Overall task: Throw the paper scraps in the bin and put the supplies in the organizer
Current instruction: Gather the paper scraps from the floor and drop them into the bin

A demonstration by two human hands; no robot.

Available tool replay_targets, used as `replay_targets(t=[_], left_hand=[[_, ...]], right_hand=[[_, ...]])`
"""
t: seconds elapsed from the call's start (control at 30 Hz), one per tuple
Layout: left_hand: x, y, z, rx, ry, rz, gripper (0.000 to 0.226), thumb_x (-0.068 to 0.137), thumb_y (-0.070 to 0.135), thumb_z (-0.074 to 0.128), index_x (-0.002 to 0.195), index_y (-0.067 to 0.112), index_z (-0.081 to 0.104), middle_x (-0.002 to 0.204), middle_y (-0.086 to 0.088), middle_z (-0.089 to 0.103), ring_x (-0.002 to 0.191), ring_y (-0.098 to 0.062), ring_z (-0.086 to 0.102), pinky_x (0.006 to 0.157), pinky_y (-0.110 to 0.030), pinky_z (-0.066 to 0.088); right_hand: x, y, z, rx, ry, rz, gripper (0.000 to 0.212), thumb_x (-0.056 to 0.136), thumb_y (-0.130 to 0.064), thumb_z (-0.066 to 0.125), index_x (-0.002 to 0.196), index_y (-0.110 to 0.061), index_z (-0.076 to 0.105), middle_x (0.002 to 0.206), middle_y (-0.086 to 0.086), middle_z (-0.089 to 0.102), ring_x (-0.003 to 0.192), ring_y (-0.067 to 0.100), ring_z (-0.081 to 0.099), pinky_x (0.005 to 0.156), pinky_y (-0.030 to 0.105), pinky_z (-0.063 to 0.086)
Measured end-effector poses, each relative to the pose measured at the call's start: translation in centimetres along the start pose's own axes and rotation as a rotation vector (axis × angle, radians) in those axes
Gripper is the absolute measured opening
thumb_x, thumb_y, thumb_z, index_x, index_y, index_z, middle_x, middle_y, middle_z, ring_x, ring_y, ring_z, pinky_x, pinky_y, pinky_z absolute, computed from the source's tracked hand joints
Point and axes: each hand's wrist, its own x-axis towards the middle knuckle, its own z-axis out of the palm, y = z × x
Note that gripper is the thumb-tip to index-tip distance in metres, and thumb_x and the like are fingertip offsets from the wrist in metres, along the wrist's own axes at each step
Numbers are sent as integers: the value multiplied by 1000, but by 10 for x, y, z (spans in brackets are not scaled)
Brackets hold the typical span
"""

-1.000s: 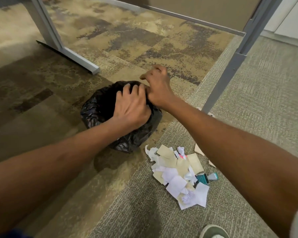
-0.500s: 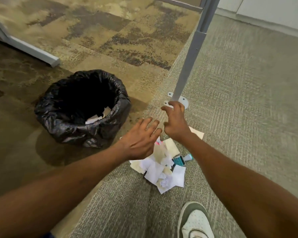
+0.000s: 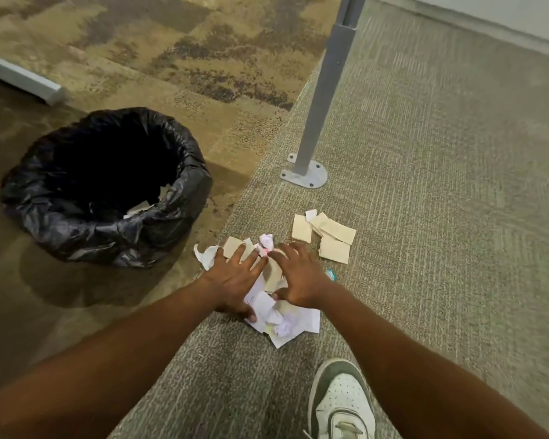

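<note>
A heap of white and tan paper scraps (image 3: pixel 282 321) lies on the grey carpet in front of me. My left hand (image 3: pixel 235 277) and my right hand (image 3: pixel 298 277) rest flat on top of it, fingers spread, side by side. A few more tan scraps (image 3: pixel 330 236) lie apart, just right of the hands. The bin (image 3: pixel 108 185), lined with a black bag, stands to the left with some paper showing inside. A small teal object (image 3: pixel 330 274) peeks out by my right hand.
A grey desk leg (image 3: pixel 327 90) with a round foot plate (image 3: pixel 305 177) stands behind the scraps. Another desk foot (image 3: pixel 23 80) runs along the far left. My white and grey shoe (image 3: pixel 341 403) is near the bottom edge. A wall base runs top right.
Both hands have left the bin and come down to the right onto the scrap heap. The view has swung toward the pile, and the bin's opening is uncovered.
</note>
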Motion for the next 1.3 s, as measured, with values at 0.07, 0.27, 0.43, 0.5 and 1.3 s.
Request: replay_targets(t=[0.07,0.27,0.43,0.5,1.3], left_hand=[[0,1,5,-3,-1,20,123,64,82,52,149,15,-6,160,-8,4,145,-37,2,107,-68,17],[-6,4,6,-62,107,40,96,73,58,61,144,10,18,147,-6,30,139,-32,21,105,-63,24],[-15,4,3,-98,159,45,74,73,50,67,128,13,34,131,-4,43,130,-28,33,102,-56,30],[-17,4,2,-99,168,46,69,75,47,67,127,13,35,130,-5,45,128,-28,35,103,-55,29],[-3,-21,10,-281,16,-346,135,49,82,66,148,16,1,156,-12,15,143,-37,10,110,-62,10]], right_hand=[[1,-4,3,-3,-9,-29,84,76,-47,64,144,-22,23,151,3,28,139,30,16,109,52,24],[4,-16,2,33,14,-61,75,83,-56,53,141,-14,30,144,5,39,137,28,20,108,49,23],[5,-25,3,52,28,-69,83,82,-67,45,141,-12,27,145,7,36,135,30,23,107,48,26],[5,-27,5,41,13,-65,85,82,-69,43,142,-12,26,145,8,37,135,29,24,106,48,27],[7,-30,11,-152,-44,-139,82,63,-24,70,135,-11,32,127,12,47,116,32,41,87,42,46]])
